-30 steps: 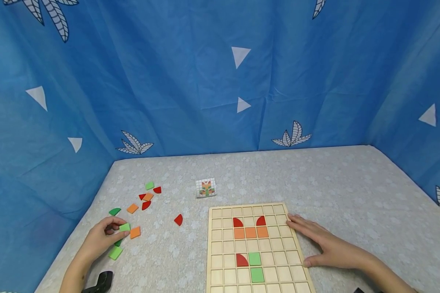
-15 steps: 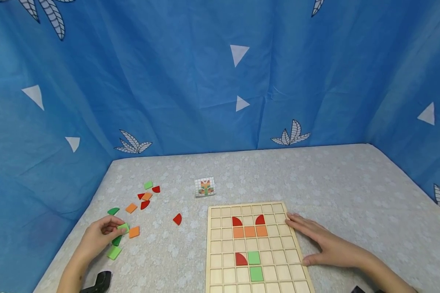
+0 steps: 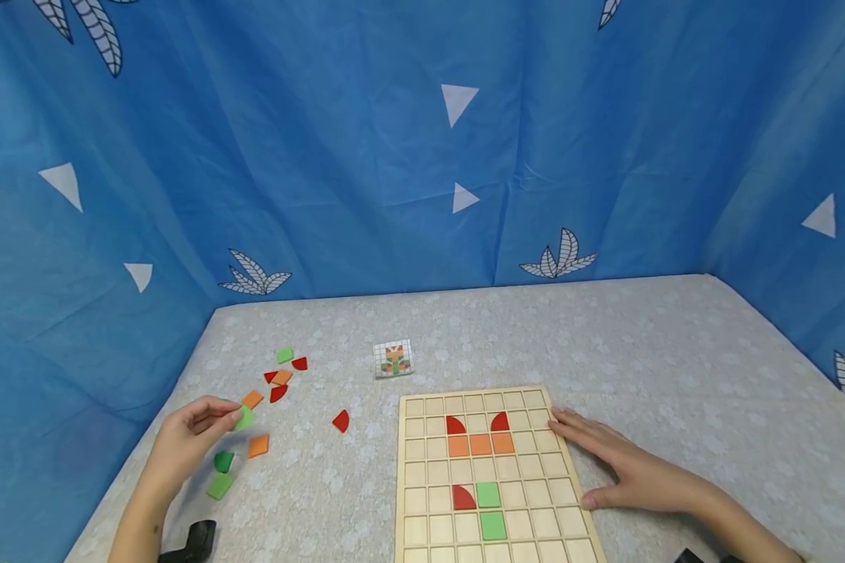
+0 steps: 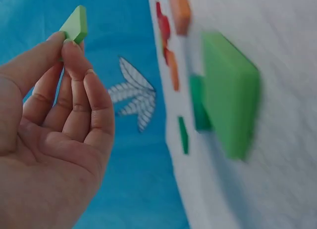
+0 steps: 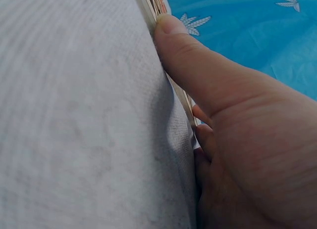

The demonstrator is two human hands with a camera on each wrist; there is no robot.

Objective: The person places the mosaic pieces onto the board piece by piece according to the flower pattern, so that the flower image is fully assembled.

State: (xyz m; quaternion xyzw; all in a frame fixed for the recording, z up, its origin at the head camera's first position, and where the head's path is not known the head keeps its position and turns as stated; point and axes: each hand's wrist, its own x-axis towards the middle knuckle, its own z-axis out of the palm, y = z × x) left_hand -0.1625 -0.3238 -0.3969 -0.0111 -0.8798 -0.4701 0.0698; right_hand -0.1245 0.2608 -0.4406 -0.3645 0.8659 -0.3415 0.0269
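My left hand [image 3: 186, 442] pinches a light green square tile [image 4: 75, 27] between thumb and fingertips, lifted off the table among the loose pieces at the left. Below that hand lie a dark green quarter-circle piece [image 3: 223, 461], another light green square [image 3: 219, 486] and an orange square [image 3: 258, 446]. A wooden grid board [image 3: 411, 473] occupies the middle front, holding red quarter circles, a row of orange squares [image 3: 480, 445] and two green squares [image 3: 493, 525]. Along the board's right edge rests my right hand [image 3: 613, 465], fingers extended and thumb touching the rim.
Farther back at the left are more red, orange and green pieces, including a red quarter circle [image 3: 341, 421] nearer the board. A small pattern card [image 3: 393, 359] lies behind the board. A blue curtain [image 3: 366, 156] hangs along the table's far edge.
The left hand has raised the green square tile off the table and away from the dark green piece, which now shows more. The right hand stays at the board's edge.
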